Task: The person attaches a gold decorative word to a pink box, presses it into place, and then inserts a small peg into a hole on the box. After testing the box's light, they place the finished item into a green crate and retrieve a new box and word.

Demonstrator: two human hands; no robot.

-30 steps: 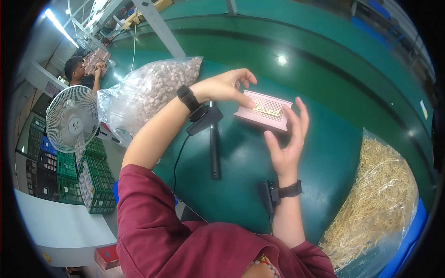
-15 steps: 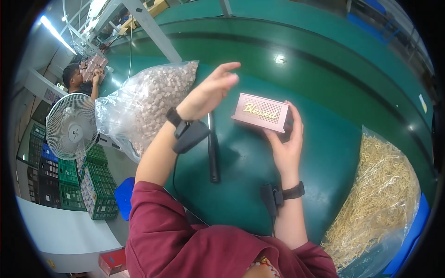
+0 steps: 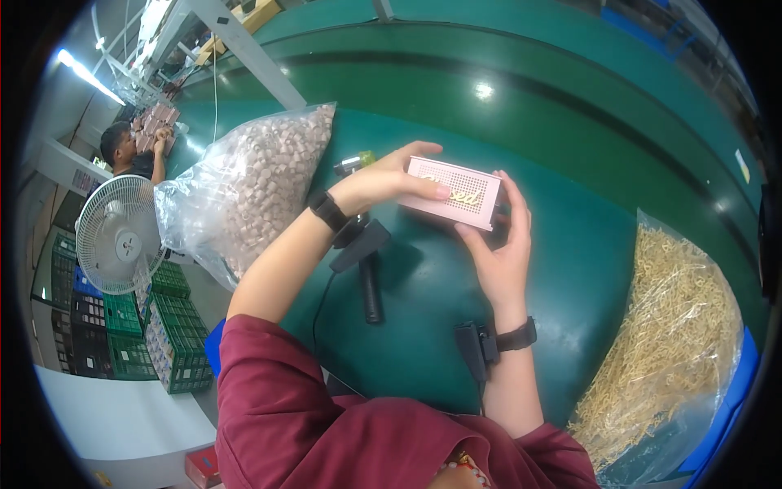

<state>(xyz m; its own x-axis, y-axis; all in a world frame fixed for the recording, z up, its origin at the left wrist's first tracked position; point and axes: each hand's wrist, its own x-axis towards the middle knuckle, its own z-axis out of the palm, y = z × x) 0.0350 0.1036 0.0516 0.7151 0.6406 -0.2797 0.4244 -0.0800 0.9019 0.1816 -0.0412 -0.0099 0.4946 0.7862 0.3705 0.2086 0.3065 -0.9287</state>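
A pink box (image 3: 468, 210) with a perforated face and pale yellow script lettering is held up over the green table. My right hand (image 3: 507, 253) grips its right end, thumb below and fingers along the far edge. At the left end is my left hand (image 3: 391, 175), its thumb laid across part of the lettering and its fingers behind the box. A hammer (image 3: 371, 289) with a black grip and a shiny head lies partly under my left wrist. Both wrists wear black straps with dark devices.
A clear bag of small pinkish pieces (image 3: 273, 163) lies on the left, and a bag of pale yellow pieces (image 3: 668, 326) on the right. Beyond the left edge are a white fan (image 3: 124, 236) and stacked crates (image 3: 175, 342). Another person (image 3: 134, 155) works at far left.
My left hand has come down and right onto the box's left end, its thumb now covering part of the lettering. The hammer's head has come into sight. My right hand keeps its hold.
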